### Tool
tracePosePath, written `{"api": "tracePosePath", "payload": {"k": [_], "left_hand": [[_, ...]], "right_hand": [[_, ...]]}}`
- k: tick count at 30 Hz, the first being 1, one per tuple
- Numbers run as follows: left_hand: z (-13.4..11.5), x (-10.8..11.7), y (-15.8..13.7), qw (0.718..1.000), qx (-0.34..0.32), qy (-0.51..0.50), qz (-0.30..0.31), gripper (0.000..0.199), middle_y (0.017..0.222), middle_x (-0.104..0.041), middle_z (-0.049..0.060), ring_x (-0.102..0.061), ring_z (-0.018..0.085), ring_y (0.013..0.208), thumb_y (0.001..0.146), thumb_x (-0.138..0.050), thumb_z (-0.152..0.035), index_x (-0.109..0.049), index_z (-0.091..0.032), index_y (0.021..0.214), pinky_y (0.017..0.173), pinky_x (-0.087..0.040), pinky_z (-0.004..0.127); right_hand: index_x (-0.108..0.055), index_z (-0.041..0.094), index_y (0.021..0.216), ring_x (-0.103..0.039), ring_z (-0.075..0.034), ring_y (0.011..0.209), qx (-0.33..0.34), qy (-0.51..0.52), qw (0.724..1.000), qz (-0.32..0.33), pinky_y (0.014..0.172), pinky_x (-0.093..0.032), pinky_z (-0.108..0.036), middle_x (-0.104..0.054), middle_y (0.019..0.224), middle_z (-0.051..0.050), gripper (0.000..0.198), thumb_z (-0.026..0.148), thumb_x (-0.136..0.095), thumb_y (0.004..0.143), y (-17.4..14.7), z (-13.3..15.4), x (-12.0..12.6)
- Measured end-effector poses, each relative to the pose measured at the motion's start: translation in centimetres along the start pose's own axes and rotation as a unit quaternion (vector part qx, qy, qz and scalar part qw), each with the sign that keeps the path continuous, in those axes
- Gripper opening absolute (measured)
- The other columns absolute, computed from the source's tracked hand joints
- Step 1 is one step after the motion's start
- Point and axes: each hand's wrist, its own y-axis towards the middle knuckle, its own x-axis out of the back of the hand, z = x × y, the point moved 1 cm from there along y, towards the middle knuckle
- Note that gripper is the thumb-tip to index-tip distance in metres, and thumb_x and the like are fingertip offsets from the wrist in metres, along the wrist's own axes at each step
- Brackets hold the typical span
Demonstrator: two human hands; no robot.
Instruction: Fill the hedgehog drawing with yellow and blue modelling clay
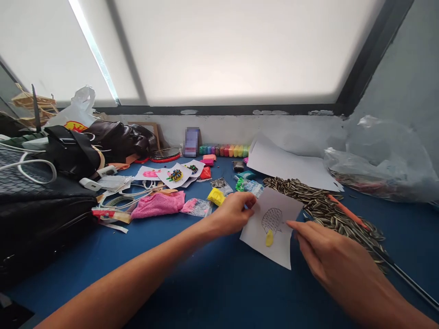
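Note:
A small white sheet of paper [254,233] sits in front of me, tilted, with a pencil-like drawing of a rounded, netted shape. A flat piece of yellow clay [269,238] is stuck at the drawing's lower end. My left hand [236,212] is closed at the sheet's upper left edge, its fingertips gripping the paper. On the other side, my right hand [329,249] has its fingers stretched out, and the index fingertip reaches over the sheet beside the drawing. Just past my left hand lies a yellow clay packet [216,196].
Striped sunflower seeds [325,212] are heaped at right, with an orange-handled tool [348,211] across them. A pink cloth [159,204], decorated cards [174,175] and black bags [44,219] lie left. Clay tubs [224,151] line the wall; a plastic bag [380,160] stands far right.

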Motion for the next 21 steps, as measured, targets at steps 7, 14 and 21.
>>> {"api": "tracePosePath", "payload": {"k": [7,14,21], "left_hand": [[0.8,0.9,0.2,0.995,-0.064,0.008,0.076,0.024,0.073,-0.065,0.002,-0.057,0.014,0.069,0.076,-0.045,0.0,-0.066,-0.013,0.078,0.062,-0.042,0.022],[0.4,0.1,0.5,0.986,-0.122,0.064,0.092,0.028,0.089,-0.067,0.006,-0.061,0.023,0.095,0.081,-0.046,-0.001,-0.068,-0.017,0.088,0.085,-0.047,0.033],[0.5,-0.2,-0.2,0.995,-0.101,0.023,0.009,0.041,0.125,-0.059,0.013,-0.058,0.022,0.114,0.089,-0.051,-0.006,-0.055,-0.011,0.13,0.099,-0.047,0.033]], "right_hand": [[-0.071,0.018,0.098,-0.07,-0.018,0.07,0.068,0.044,0.996,-0.036,0.054,-0.057,-0.027,-0.07,0.086,-0.009,0.036,0.013,-0.036,0.095,0.5,1.7,1.0],[-0.067,0.02,0.1,-0.068,-0.015,0.06,0.081,0.04,0.995,-0.029,0.047,-0.052,-0.024,-0.068,0.081,-0.004,0.032,0.016,-0.035,0.096,0.0,2.4,1.1],[-0.066,0.02,0.096,-0.061,-0.012,0.041,0.075,0.008,0.997,0.028,0.034,-0.043,-0.025,-0.063,0.07,0.0,0.036,0.016,-0.03,0.098,-0.8,1.8,-0.5]]}}
